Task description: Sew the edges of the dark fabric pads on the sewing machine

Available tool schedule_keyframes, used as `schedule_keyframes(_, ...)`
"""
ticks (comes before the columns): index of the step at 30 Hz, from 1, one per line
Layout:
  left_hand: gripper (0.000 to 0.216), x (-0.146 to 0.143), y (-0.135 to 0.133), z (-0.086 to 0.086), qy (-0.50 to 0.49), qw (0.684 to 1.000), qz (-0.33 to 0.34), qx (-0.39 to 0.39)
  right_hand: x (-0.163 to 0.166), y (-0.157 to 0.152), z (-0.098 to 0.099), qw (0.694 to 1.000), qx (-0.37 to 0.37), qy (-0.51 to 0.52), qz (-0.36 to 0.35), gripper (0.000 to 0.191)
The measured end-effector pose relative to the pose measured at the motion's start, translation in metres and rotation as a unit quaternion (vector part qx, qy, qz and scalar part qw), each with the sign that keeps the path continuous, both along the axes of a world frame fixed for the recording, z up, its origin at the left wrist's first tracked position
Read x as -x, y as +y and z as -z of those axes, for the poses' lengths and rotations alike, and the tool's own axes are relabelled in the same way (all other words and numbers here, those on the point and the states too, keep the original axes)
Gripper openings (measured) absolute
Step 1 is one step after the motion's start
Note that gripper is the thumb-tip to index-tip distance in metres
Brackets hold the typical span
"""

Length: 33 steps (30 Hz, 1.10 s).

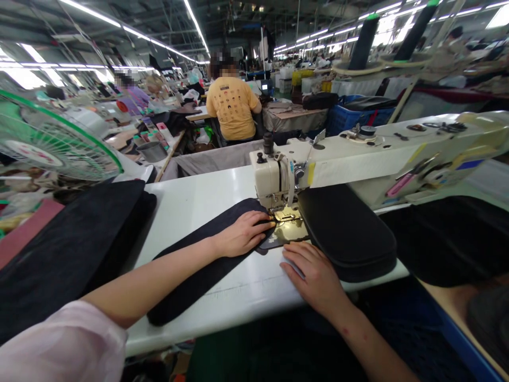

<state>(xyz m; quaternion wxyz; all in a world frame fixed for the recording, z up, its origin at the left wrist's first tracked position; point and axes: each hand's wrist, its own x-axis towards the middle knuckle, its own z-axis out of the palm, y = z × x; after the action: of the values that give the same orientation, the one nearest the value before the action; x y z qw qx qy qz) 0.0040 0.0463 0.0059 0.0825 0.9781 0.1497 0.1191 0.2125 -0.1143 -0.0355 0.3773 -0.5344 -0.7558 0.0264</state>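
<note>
A long dark fabric strip (207,254) lies across the white sewing table (191,207), its far end under the head of the cream sewing machine (278,180). My left hand (242,233) lies flat on the strip close to the presser foot, fingers stretched out. Flat on the table just in front of the shiny needle plate (292,231) rests my right hand (314,273), fingers spread, touching the strip's end. A dark padded block (345,231) sits to the right of the needle.
A stack of dark fabric pieces (71,249) lies at the left. A green-rimmed fan (51,143) stands at the far left. Dark cloth (453,239) fills the right side. A person in a yellow shirt (234,109) sits with their back to me ahead.
</note>
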Motion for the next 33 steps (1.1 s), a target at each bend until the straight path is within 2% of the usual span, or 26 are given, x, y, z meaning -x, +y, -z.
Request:
schedule_keyframes(11,0.032,-0.020,-0.036,0.016,-0.018,0.985,-0.168,-0.037,-0.003,0.002,0.000,1.000,0.002,0.023,-0.015,0.022)
schedule_keyframes(17,0.030,-0.057,-0.071,0.022,0.014,0.930,-0.367,-0.034,-0.003,0.003,0.002,0.999,0.000,0.033,-0.014,0.022)
schedule_keyframes(21,0.030,-0.078,-0.079,0.025,0.002,0.895,-0.445,-0.024,-0.004,0.004,0.003,0.999,0.010,0.031,-0.013,0.022)
schedule_keyframes(27,0.028,-0.079,-0.071,0.030,-0.064,0.897,-0.436,0.035,-0.003,0.002,0.003,1.000,0.001,-0.029,-0.011,0.024)
schedule_keyframes(30,0.030,-0.060,-0.065,0.026,-0.071,0.925,-0.370,0.054,0.000,-0.008,0.001,0.999,-0.023,-0.048,-0.005,0.026)
schedule_keyframes(33,0.039,-0.030,-0.061,0.016,-0.028,0.956,-0.291,0.038,0.005,-0.035,0.003,0.997,-0.068,-0.037,-0.004,0.023)
